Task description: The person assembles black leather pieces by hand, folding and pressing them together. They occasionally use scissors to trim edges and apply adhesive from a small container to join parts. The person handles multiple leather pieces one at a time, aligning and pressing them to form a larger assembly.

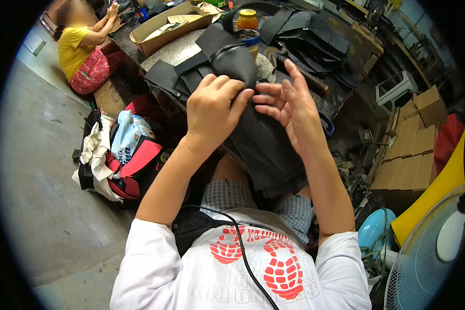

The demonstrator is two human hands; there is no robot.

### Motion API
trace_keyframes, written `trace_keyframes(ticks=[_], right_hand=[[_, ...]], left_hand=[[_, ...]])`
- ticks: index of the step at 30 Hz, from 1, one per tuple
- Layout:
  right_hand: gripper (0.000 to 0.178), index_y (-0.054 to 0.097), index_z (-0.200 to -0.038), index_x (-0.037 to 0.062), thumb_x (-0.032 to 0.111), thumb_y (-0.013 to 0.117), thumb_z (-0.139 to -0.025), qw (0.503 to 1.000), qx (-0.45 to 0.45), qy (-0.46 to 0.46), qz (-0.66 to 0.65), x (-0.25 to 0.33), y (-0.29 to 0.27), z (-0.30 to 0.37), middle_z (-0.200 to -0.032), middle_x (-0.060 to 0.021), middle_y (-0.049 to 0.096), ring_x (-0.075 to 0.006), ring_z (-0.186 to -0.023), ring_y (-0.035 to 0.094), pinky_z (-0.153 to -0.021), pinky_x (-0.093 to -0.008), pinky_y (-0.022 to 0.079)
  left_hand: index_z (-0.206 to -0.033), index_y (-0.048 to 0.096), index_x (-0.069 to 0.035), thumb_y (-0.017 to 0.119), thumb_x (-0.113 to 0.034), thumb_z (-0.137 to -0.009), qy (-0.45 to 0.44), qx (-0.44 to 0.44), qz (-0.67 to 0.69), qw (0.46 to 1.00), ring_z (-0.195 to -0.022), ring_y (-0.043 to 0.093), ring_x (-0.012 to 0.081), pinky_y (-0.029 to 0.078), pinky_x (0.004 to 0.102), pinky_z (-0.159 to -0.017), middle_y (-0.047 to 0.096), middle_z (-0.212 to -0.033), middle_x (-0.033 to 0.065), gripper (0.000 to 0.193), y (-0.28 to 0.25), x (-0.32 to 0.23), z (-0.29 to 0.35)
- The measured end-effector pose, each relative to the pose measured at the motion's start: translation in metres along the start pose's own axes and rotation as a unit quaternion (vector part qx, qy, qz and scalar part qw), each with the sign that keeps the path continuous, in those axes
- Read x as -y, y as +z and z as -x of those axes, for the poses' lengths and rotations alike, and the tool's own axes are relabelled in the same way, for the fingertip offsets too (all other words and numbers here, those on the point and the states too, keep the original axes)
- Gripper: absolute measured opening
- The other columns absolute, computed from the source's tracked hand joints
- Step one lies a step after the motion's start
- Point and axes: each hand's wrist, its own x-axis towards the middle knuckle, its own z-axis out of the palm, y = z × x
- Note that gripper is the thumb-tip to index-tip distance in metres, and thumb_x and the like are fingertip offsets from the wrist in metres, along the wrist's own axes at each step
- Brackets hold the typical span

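My left hand [212, 111] is closed at the edge of a curled black sheet of material [236, 63], thumb against the bent fingers. Just to its right, my right hand [294, 106] has its fingers apart, with the lower fingertips at or close to the same sheet. Whether they touch it I cannot tell. Below both hands, a larger stack of black sheets [266, 150] hangs over the table edge above my lap. Beyond the hands stand a jar with a yellow lid [247, 20] and a second jar with a blue rim [250, 40], partly covered by the sheet.
More black cut pieces [315, 39] are heaped at the table's far right. A long cardboard box [170, 28] lies far left, near a seated person in yellow [77, 49]. A scrap-filled bag [121, 155] stands left; cartons [411, 150] and a fan [429, 253] are right.
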Motion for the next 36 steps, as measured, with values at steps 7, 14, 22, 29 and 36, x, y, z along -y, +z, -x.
trace_keyframes(ticks=[7, 14, 22, 29, 36], right_hand=[[0.102, 0.027, -0.155, 0.0208, 0.026, 0.085, -0.071, 0.781, -0.047, -0.185, 0.595, -0.029, -0.028, -0.134, -0.144, -0.0253, 0.042, -0.041, -0.13, 0.045, -0.105, -0.0499, 0.042], [0.083, 0.043, -0.142, 0.023, 0.007, 0.08, -0.07, 0.764, -0.057, -0.185, 0.616, -0.068, -0.041, -0.205, -0.138, -0.0233, 0.041, -0.0439, -0.122, 0.053, -0.104, -0.0439, 0.047], [0.1, 0.016, -0.156, 0.0279, 0.027, 0.08, -0.079, 0.637, -0.138, -0.1, 0.752, -0.059, -0.079, -0.237, -0.141, -0.0213, 0.042, -0.0404, -0.125, 0.051, -0.1, -0.0467, 0.047], [0.065, 0.042, -0.147, 0.0179, 0.037, 0.068, -0.09, 0.68, -0.16, -0.19, 0.689, -0.028, -0.065, -0.199, -0.133, -0.0226, 0.053, -0.0331, -0.123, 0.052, -0.098, -0.0449, 0.045], [0.041, 0.068, -0.106, -0.0006, 0.039, 0.061, -0.096, 0.989, -0.027, -0.013, 0.143, 0.025, -0.019, -0.044, -0.096, -0.0071, 0.069, -0.0135, -0.091, 0.064, -0.084, -0.03, 0.05]], left_hand=[[-0.088, 0.064, 0.003, 0.068, -0.014, -0.09, -0.202, -0.058, 0.239, 0.948, -0.074, 0.06, 0.0193, 0.048, 0.0309, -0.068, 0.059, -0.078, 0.0081, 0.017, 0.002, 0.016, 0.006], [-0.101, 0.062, -0.002, 0.054, -0.019, -0.103, -0.302, -0.112, 0.447, 0.835, -0.082, 0.054, 0.0047, 0.044, 0.0203, -0.077, 0.064, -0.088, 0.0, 0.019, 0.003, 0.023, 0.008], [-0.101, 0.061, -0.001, 0.06, -0.015, -0.099, -0.287, -0.069, 0.389, 0.873, -0.076, 0.047, 0.0026, 0.039, 0.0183, -0.068, 0.055, -0.083, -0.0044, 0.014, -0.002, 0.021, 0.003], [-0.093, 0.061, 0.003, 0.07, -0.012, -0.09, -0.234, -0.067, 0.303, 0.921, -0.075, 0.056, 0.0116, 0.046, 0.0243, -0.066, 0.058, -0.098, 0.0076, 0.017, -0.006, 0.01, -0.001], [-0.086, 0.061, -0.001, 0.076, -0.013, -0.081, -0.015, 0.013, 0.214, 0.977, -0.075, 0.064, 0.0301, 0.052, 0.0331, -0.066, 0.06, -0.094, 0.0146, 0.02, -0.014, -0.032, 0.004]])
